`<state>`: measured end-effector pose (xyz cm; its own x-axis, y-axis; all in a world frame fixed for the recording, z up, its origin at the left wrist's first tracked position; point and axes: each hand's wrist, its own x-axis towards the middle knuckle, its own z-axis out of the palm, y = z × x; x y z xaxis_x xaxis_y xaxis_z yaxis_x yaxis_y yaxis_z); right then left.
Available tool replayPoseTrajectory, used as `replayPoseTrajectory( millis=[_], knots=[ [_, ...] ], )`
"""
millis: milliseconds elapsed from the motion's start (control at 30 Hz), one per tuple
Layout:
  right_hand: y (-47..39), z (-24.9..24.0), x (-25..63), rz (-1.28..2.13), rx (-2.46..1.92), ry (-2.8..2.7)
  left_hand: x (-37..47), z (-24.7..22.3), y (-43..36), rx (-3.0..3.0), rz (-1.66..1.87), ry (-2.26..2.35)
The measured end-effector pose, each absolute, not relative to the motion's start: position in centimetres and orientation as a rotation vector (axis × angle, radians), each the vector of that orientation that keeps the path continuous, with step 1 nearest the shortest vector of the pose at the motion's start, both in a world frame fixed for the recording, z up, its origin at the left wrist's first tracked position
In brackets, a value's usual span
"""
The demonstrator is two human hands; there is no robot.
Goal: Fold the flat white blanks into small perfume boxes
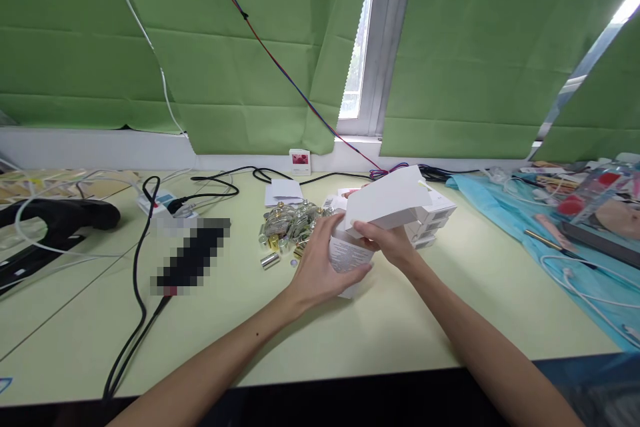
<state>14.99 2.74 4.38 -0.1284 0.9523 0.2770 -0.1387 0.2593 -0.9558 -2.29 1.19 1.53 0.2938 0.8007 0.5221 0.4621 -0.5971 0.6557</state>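
My left hand (320,267) is wrapped round a white box (350,255) with small print on its side, held low over the table. Its thumb lies across the printed side. My right hand (387,243) grips a white lid-like carton part (387,197), tilted above the box, with its fingers partly hidden beneath it. Just left of the box lies a pile of small clear-wrapped metallic pieces (293,223), and a silver cylinder (270,261) rests in front of the pile. Behind my right hand are stacked white boxes (435,213).
A folded white paper (285,191) and a small picture card (300,161) stand behind the pile. Black cables, a power strip (167,207) and a pixelated dark object (195,257) are at left. Blue sheeting (515,230) with bottles and tools covers the right side.
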Motion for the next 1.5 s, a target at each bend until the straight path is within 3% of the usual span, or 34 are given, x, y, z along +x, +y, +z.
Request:
replayPoseTrajectory(
  millis=[933,1500],
  knots=[
    [3.2,4.3,15.0,1.187,-0.886,-1.239,-0.9,0.7,-0.2,2.384,1.084,1.536],
    [3.5,4.1,15.4,1.229,-0.787,-1.330,-1.4,-0.2,0.3,2.469,1.152,1.386]
  ],
)
